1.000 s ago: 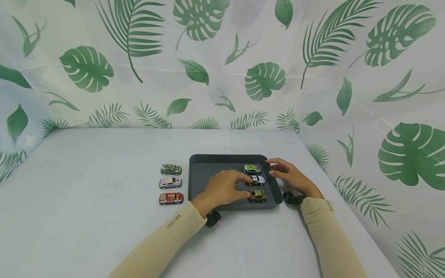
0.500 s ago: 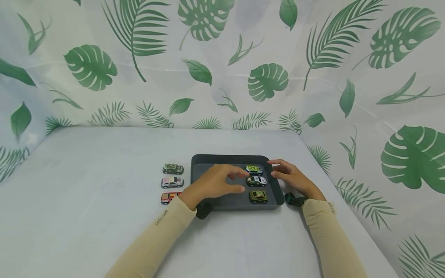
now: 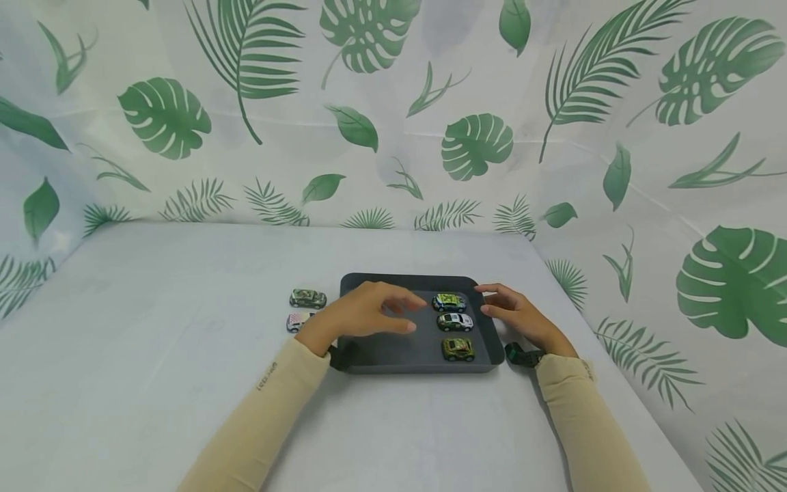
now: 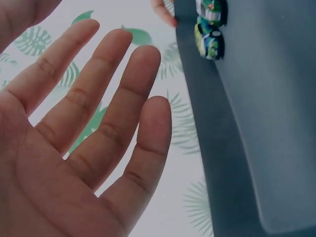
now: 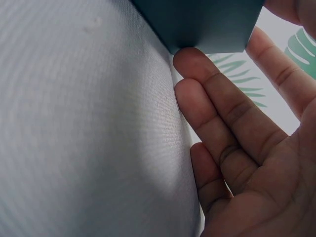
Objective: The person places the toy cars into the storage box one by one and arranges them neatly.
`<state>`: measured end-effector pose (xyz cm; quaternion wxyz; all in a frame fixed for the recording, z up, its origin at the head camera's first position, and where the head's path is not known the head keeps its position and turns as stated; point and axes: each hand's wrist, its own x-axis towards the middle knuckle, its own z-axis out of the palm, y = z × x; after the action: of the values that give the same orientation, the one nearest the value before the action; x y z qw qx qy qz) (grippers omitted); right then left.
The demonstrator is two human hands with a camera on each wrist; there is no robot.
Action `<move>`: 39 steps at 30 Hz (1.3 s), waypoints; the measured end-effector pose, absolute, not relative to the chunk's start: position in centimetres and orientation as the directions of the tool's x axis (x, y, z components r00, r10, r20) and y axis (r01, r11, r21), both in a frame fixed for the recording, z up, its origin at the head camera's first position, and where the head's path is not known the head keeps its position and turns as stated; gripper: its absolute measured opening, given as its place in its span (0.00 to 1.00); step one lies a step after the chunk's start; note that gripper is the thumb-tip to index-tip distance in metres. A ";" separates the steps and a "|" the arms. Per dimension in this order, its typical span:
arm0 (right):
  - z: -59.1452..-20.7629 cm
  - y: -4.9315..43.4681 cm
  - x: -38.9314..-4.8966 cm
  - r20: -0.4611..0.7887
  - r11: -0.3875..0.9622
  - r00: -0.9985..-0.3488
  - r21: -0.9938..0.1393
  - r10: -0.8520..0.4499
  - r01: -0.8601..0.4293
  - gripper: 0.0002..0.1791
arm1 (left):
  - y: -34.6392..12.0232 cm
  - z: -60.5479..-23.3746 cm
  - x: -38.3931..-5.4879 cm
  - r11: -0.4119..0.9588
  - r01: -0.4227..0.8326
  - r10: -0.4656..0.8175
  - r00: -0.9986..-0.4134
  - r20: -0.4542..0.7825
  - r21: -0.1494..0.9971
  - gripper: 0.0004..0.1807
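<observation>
My left hand hovers over the left half of a dark grey tray, fingers apart and holding nothing; its bare palm faces the left wrist camera. Along the tray's right side stand a yellow-green toy car, a white toy car and a camouflage toy car. My right hand rests at the tray's right wall, its relaxed fingers touching the outside. Left of the tray are a green camouflage car and a white-pink car, partly covered by my left hand.
A white cloth covers the table. Behind it and to the right hangs a leaf-printed curtain. The tray's raised rim surrounds its flat floor.
My left hand has drawn back leftward from the cars in the tray, its fingers now apart. Its arm now hides the red car at the left. The right hand stays at the tray wall.
</observation>
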<state>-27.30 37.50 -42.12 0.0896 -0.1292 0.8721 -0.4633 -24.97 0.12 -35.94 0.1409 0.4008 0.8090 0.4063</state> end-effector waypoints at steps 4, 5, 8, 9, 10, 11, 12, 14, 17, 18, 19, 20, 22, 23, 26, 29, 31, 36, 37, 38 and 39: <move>-42.2 37.5 -27.3 -0.033 0.539 -0.949 -0.829 -0.314 -0.150 0.30 | -0.9 -35.5 -25.2 0.327 0.517 0.754 -0.648 0.111 0.791 0.24; -42.2 37.5 -27.3 -0.031 0.540 -0.948 -0.828 -0.316 -0.153 0.30 | -1.2 -35.4 -25.3 0.322 0.510 0.748 -0.653 0.115 0.797 0.24; -42.1 37.5 -27.2 -0.031 0.544 -0.948 -0.825 -0.316 -0.154 0.30 | -1.9 -35.0 -25.4 0.316 0.486 0.731 -0.673 0.118 0.815 0.23; -42.1 37.5 -27.2 -0.032 0.546 -0.948 -0.823 -0.317 -0.154 0.30 | -2.1 -34.9 -25.5 0.316 0.481 0.725 -0.678 0.119 0.818 0.23; -42.1 37.5 -27.2 -0.033 0.547 -0.949 -0.823 -0.313 -0.152 0.29 | -2.3 -34.8 -25.6 0.316 0.478 0.720 -0.683 0.121 0.819 0.23; -42.1 37.5 -27.2 -0.032 0.547 -0.948 -0.822 -0.317 -0.156 0.29 | -2.5 -34.8 -25.7 0.316 0.475 0.716 -0.687 0.122 0.821 0.24; -42.1 37.5 -27.1 -0.034 0.548 -0.949 -0.823 -0.313 -0.152 0.29 | -2.7 -34.7 -25.8 0.314 0.471 0.712 -0.691 0.124 0.825 0.24; -42.1 37.5 -27.1 -0.035 0.547 -0.949 -0.823 -0.314 -0.151 0.29 | -3.1 -34.6 -26.0 0.308 0.462 0.702 -0.700 0.130 0.832 0.24; -42.1 37.5 -27.1 -0.035 0.542 -0.947 -0.827 -0.318 -0.151 0.30 | -3.8 -34.5 -26.2 0.294 0.450 0.685 -0.714 0.142 0.843 0.24; -42.1 37.4 -27.1 -0.036 0.540 -0.948 -0.828 -0.317 -0.150 0.30 | -4.0 -34.5 -26.2 0.293 0.447 0.678 -0.720 0.145 0.845 0.24; -42.1 37.4 -27.1 -0.034 0.542 -0.946 -0.826 -0.323 -0.156 0.30 | -4.2 -34.5 -26.3 0.293 0.441 0.670 -0.727 0.146 0.849 0.24; -42.1 37.4 -27.1 -0.033 0.541 -0.946 -0.827 -0.323 -0.156 0.30 | -4.5 -34.4 -26.4 0.293 0.436 0.663 -0.734 0.147 0.851 0.24; -42.0 37.4 -27.1 -0.031 0.541 -0.946 -0.826 -0.324 -0.158 0.30 | -4.9 -34.3 -26.5 0.298 0.423 0.646 -0.749 0.146 0.856 0.24; -42.0 37.4 -27.2 -0.030 0.541 -0.945 -0.825 -0.325 -0.160 0.30 | -5.2 -34.3 -26.5 0.300 0.414 0.637 -0.757 0.143 0.860 0.24; -42.1 37.4 -27.2 -0.025 0.542 -0.946 -0.825 -0.324 -0.164 0.30 | -6.0 -34.2 -26.7 0.310 0.403 0.612 -0.778 0.144 0.861 0.25; -42.2 37.4 -27.3 -0.026 0.543 -0.947 -0.825 -0.319 -0.160 0.29 | -6.8 -34.3 -27.0 0.321 0.402 0.586 -0.795 0.153 0.857 0.25; -42.3 37.5 -27.3 -0.027 0.544 -0.947 -0.823 -0.320 -0.161 0.29 | -7.3 -34.5 -27.2 0.326 0.405 0.572 -0.804 0.163 0.854 0.25; -42.4 37.6 -27.4 -0.030 0.540 -0.946 -0.827 -0.323 -0.158 0.29 | -8.5 -34.8 -27.6 0.339 0.374 0.523 -0.838 0.157 0.863 0.26; -42.4 37.7 -27.4 -0.031 0.537 -0.947 -0.829 -0.320 -0.155 0.29 | -8.7 -34.9 -27.6 0.344 0.366 0.512 -0.845 0.154 0.865 0.26; -42.4 37.7 -27.4 -0.030 0.540 -0.947 -0.827 -0.321 -0.157 0.29 | -8.9 -34.9 -27.7 0.344 0.357 0.503 -0.851 0.150 0.868 0.26; -42.4 37.7 -27.4 -0.032 0.538 -0.948 -0.829 -0.317 -0.152 0.29 | -9.1 -35.0 -27.8 0.346 0.349 0.494 -0.857 0.147 0.871 0.26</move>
<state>-27.38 37.74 -42.38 0.0894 -0.1346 0.8724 -0.4613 -27.77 -9.07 -35.02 0.0709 0.2578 0.8173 0.5105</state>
